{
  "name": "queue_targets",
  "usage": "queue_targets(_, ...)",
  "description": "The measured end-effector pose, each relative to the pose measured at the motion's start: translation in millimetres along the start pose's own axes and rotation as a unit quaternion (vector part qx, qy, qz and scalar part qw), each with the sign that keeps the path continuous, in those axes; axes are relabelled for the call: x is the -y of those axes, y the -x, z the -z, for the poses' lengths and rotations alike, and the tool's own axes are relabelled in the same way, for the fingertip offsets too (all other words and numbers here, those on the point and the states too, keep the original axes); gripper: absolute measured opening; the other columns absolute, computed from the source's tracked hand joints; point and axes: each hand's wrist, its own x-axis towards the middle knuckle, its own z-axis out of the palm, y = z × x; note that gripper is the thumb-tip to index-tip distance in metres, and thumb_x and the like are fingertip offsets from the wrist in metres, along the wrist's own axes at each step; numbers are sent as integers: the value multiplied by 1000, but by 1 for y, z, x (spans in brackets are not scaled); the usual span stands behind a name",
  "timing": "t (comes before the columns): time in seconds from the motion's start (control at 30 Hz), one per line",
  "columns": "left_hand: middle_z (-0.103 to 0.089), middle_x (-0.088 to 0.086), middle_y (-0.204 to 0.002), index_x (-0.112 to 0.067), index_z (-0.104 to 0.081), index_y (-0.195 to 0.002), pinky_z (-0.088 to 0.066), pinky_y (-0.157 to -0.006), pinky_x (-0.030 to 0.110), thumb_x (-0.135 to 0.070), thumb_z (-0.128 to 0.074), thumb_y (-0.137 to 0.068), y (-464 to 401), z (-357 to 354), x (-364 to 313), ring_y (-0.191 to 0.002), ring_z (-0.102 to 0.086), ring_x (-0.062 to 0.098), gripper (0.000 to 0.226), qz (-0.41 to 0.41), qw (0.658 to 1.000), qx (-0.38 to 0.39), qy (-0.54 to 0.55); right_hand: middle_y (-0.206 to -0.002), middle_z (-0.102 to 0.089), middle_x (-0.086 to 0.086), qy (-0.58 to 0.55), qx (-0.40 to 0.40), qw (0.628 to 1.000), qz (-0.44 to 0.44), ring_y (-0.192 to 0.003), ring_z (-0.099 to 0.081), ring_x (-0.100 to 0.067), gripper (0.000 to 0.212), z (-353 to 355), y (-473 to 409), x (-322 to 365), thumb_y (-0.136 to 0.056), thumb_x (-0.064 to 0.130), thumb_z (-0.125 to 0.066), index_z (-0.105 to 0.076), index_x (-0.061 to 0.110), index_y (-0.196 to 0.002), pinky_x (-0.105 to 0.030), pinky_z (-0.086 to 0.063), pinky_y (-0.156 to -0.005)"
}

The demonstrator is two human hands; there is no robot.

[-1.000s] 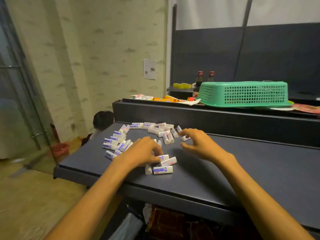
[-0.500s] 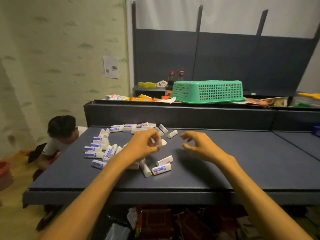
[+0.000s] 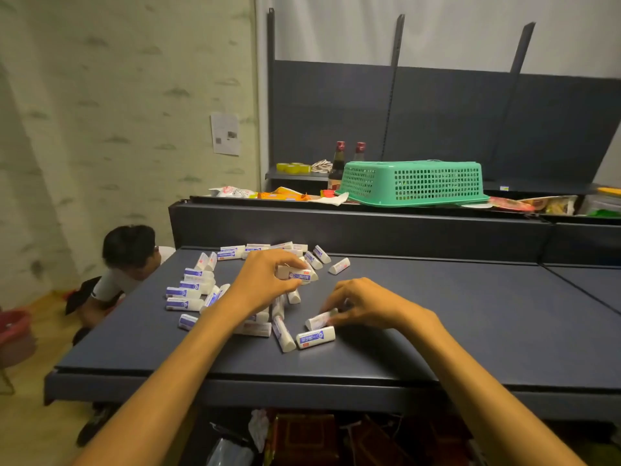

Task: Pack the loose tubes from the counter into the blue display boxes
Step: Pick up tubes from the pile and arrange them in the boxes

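Left hand (image 3: 265, 280) has its grip clamped on 1 tube (image 3: 293, 274), lifted just above the pile; that tube's long axis runs roughly left-right across the view, rounded end toward the right. Right hand (image 3: 363, 306) pinches another tube (image 3: 321, 319) that lies low on the dark surface (image 3: 437, 314), fingertips curled round it, long axis slanting up to the right. Whether this 1 is off the surface yet, cannot tell.

Loose tubes (image 3: 198, 287) sit scattered on the left half of the surface, most lying flat, axes mixed: a row at the left points left-right, several near the hands point toward or away from the camera. 1 tube (image 3: 316, 337) lies just in front of the right hand.

No blue display box in view, so the drop target is unknown from here.

Risks, as a guess: tubes are round and could roll if knocked by a forearm; the left-edge ones sit near the drop-off. The 1-handed pinch on the right looks shallow and may slip. Mixed orientations mean each tube likely needs turning before boxing.
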Motion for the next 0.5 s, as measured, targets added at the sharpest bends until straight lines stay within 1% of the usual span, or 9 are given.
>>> queue_targets(0.1, -71, -7, -104, -21, -74, -103, -42, -76, -1, -19, -78, -78, -2, -1, 2, -92, -61, 1, 25, -11, 1000, -1, 6, -97, -62, 9, -8, -29, 1000, -4, -81, -55, -6, 23, 2, 0, -6, -87, 29, -71, -70, 21, -108, -11, -43, -68)
queue_targets(0.17, -71, -5, -105, -20, -74, -105, -43, -77, 0, -20, -78, -78, -4, -3, 3, -93, -63, 2, 27, -11, 1000, -3, 1, -91, -61, 11, -30, -59, 998, -8, -78, -55, -5, 21, 4, 0, -12, -85, 28, -72, -69, 21, -105, -11, -44, -67)
queue_targets(0.27, -71, -5, -105, -20, -74, -105, -43, -77, 1, -20, -79, -78, -7, -6, 4, -92, -62, 2, 27, -17, 1000, -2, -9, -87, -65, 9, -112, -95, 989, -21, -76, -59, -6, 19, 7, 1, -21, -81, 28, -76, -69, 24, -98, -18, -50, -70)
queue_targets(0.33, -71, -5, -103, -19, -74, -104, -44, -77, 1, -20, -79, -78, -10, -8, 3, -90, -62, 2, 27, -22, 1000, -2, -13, -82, -66, 10, -158, -112, 981, -26, -72, -59, -5, 17, 10, 2, -25, -79, 32, -78, -70, 27, -92, -17, -49, -66)
queue_targets(0.37, -71, -5, -102, -19, -74, -104, -45, -77, 2, -20, -79, -78, -11, -8, 3, -90, -62, 2, 27, -24, 1000, -4, -12, -82, -67, 10, -182, -119, 976, -22, -71, -59, -4, 17, 11, 3, -27, -77, 32, -79, -71, 27, -91, -17, -49, -66)
queue_targets(0.43, -71, -5, -100, -18, -75, -104, -44, -77, 1, -18, -79, -78, -14, -9, 3, -87, -62, 1, 26, -25, 1000, -7, -10, -83, -70, 11, -225, -132, 965, -10, -72, -61, -4, 18, 13, 3, -31, -78, 27, -80, -72, 21, -93, -19, -50, -69)
queue_targets(0.5, -71, -6, -99, -17, -75, -103, -42, -76, -1, -16, -79, -78, -17, -10, 2, -84, -61, -1, 26, -27, 1000, -11, -9, -90, -72, 8, -248, -141, 958, -11, -80, -66, -9, 21, 16, 4, -34, -80, 21, -78, -71, 17, -99, -23, -54, -77)
